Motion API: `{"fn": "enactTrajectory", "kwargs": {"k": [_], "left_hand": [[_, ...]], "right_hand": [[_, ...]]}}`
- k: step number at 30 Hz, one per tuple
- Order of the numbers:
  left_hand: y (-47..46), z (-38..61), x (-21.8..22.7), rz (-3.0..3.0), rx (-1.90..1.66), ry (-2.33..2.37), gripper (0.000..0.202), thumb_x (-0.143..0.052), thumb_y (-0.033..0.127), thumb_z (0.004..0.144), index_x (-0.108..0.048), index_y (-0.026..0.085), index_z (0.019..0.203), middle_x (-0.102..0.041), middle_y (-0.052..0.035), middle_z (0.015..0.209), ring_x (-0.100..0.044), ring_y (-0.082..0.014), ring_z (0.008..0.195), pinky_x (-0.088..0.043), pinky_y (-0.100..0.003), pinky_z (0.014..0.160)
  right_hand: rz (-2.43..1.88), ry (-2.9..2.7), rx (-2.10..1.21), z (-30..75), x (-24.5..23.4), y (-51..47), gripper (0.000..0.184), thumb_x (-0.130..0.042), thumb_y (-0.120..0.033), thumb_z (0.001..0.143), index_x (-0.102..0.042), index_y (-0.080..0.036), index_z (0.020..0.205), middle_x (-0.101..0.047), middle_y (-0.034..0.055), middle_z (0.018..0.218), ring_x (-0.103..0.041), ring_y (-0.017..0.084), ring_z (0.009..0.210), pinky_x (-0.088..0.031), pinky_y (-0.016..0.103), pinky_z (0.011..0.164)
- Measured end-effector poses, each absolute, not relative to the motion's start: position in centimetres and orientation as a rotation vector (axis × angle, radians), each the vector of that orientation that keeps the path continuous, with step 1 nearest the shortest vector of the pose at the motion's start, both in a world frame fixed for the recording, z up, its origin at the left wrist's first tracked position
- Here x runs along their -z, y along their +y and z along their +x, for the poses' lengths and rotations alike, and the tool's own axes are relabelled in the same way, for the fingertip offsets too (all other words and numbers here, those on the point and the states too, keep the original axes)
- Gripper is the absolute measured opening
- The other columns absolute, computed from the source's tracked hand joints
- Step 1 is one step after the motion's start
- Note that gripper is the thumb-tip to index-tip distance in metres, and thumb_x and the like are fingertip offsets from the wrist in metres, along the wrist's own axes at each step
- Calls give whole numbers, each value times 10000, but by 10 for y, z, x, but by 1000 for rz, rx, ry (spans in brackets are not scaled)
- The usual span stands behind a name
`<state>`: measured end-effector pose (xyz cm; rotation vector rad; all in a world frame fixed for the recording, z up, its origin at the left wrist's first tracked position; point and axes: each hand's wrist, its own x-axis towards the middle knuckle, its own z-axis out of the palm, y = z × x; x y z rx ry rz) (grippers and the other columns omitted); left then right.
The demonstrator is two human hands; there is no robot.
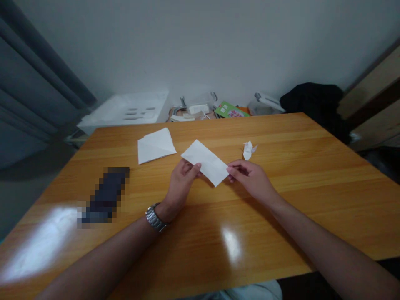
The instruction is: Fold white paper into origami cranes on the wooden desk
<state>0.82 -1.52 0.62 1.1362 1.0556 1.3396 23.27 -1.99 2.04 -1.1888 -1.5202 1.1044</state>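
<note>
Between my two hands is a rectangular piece of white paper (206,161), held tilted just above the wooden table (200,233). My left hand (183,179), with a metal watch (155,217) on its wrist, grips the paper's lower left edge, thumb on top and fingers beneath. My right hand (250,178) pinches the right corner between thumb and fingertips. Beyond the right hand lies a small folded white paper figure (248,150). Several white paper sheets (156,146) rest in a stack to the left, past my left hand.
A dark, pixelated rectangular object (106,193) lies on the left of the table. Behind the far edge are a white box-like piece (131,110), a green booklet (230,110), assorted clutter and a black cloth-like heap (312,102). Grey curtains (37,62) hang at left.
</note>
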Motion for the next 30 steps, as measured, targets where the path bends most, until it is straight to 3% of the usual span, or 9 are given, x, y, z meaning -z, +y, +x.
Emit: {"fn": "enactTrajectory", "kwargs": {"k": [4, 8, 10, 14, 18, 22, 26, 30], "left_hand": [[-9, -2, -15, 1384, -1550, 1270, 495, -719, 413, 877, -536, 207, 1287, -602, -130, 1320, -577, -241, 1241, -484, -405, 1050], [-12, -8, -35, 1994, -1333, 1281, 347, -690, 370, 892, -623, 209, 1192, -632, -101, 1284, -562, -253, 1244, -415, -453, 1115], [-15, -8, -44, 2138, -1096, 1172, 224, -645, 368, 924, -679, 210, 1080, -689, -79, 1198, -610, -241, 1175, -446, -421, 1074], [-16, -9, -46, 2051, -663, 1007, 248, -607, 426, 941, -725, 228, 1033, -755, -35, 999, -697, -199, 904, -536, -302, 821], [-14, -8, -37, 1909, -737, 1013, 249, -622, 430, 929, -735, 208, 923, -746, -29, 900, -678, -183, 824, -508, -259, 737], [-15, -5, -33, 1759, -868, 1106, 271, -638, 447, 918, -706, 186, 891, -715, -30, 838, -636, -165, 751, -472, -231, 648], [-18, -2, -34, 1681, -799, 1040, 269, -644, 449, 914, -689, 184, 920, -711, -36, 843, -636, -162, 732, -477, -232, 631], [-22, 1, -38, 1667, -831, 989, 253, -660, 422, 907, -682, 188, 1001, -725, -60, 945, -673, -183, 859, -519, -259, 742]], "right_hand": [[-1233, -1706, -867, 241, -23, -18, 191, -628, -358, 931, -729, -202, 975, -746, 53, 908, -682, 189, 805, -537, 330, 749], [-1170, -1866, -789, 242, -32, -21, 188, -582, -312, 961, -732, -206, 1004, -748, 59, 977, -680, 198, 885, -524, 335, 799], [-1122, -1956, -807, 241, -37, -24, 209, -558, -308, 978, -739, -215, 1023, -748, 56, 984, -679, 196, 902, -517, 338, 825], [-1091, -1973, -873, 240, -41, -28, 236, -581, -356, 966, -745, -237, 1086, -750, 57, 1025, -681, 207, 927, -518, 345, 842], [-1170, -1763, -1019, 236, -37, -31, 346, -614, -438, 938, -709, -221, 1190, -741, 70, 1011, -673, 210, 860, -529, 341, 777], [-1154, -1715, -1122, 235, -35, -30, 320, -628, -486, 918, -726, -194, 1004, -740, 73, 952, -662, 215, 837, -521, 332, 742], [-1181, -1806, -992, 237, -37, -30, 261, -568, -412, 962, -711, -201, 908, -706, 36, 835, -618, 178, 747, -472, 302, 688], [-1161, -1889, -965, 237, -39, -31, 241, -554, -371, 969, -703, -200, 889, -700, 27, 829, -610, 169, 746, -451, 292, 686]]}}
